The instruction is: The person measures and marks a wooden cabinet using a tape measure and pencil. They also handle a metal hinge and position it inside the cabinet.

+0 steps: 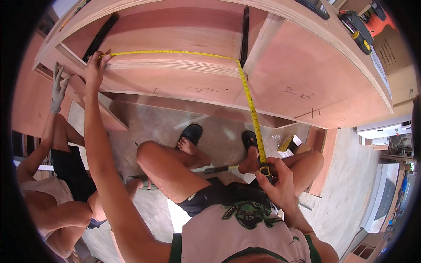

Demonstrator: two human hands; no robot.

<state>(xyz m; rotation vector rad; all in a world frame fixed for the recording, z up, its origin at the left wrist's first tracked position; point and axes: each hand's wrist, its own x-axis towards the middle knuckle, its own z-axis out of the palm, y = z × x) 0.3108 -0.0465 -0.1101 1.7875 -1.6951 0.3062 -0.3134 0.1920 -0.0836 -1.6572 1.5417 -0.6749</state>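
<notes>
Tape measure (251, 105) (in both hands (94, 70) (280, 180))

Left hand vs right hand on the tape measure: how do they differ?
The left hand is at the far end of the yellow tape; the right hand grips the black case.
The left hand is stretched out to the wooden cabinet; the right hand is close to the lap.
Both are bare and on the same tape measure.
</notes>
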